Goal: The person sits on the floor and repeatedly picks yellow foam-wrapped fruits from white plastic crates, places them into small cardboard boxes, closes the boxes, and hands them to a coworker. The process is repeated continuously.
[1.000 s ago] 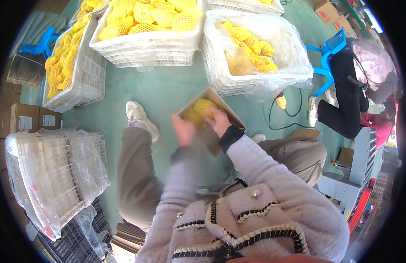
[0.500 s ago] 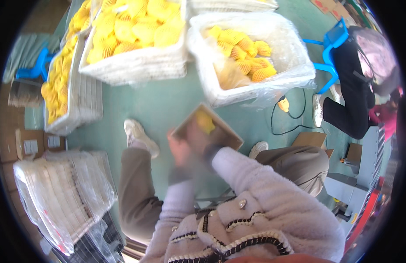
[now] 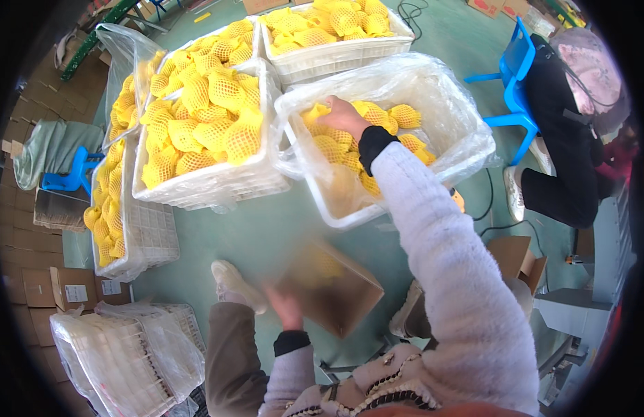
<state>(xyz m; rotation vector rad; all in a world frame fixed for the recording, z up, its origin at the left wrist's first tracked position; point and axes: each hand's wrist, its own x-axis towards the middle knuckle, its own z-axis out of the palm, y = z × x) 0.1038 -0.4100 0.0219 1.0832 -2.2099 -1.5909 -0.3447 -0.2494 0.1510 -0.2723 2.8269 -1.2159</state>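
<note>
My left hand (image 3: 286,306) is closed on the left side of an open cardboard box (image 3: 357,288), between my knees. Inside the box, a yellow net-wrapped piece (image 3: 327,264), apparently fruit, shows blurred. My right arm reaches forward over the rim of a white plastic crate (image 3: 322,198) lined with clear film. In that crate my right hand (image 3: 344,118) is closed at a yellow net-wrapped fruit (image 3: 314,113); its fingertips are partly hidden. Several more yellow net-wrapped fruits (image 3: 405,117) lie around it, toward the crate's left side.
Heaped white crates of net-wrapped fruit (image 3: 197,132) stand front left, with another crate (image 3: 336,48) behind. Film-covered crates (image 3: 127,354) are stacked at lower left. A person (image 3: 555,139) sits at right near a blue chair (image 3: 513,90). A black cable (image 3: 489,201) lies on the floor.
My right hand has left the cardboard box and moved forward into the film-lined crate. My left hand stays at the box's side. The whole view has shifted, showing more of the far crates.
</note>
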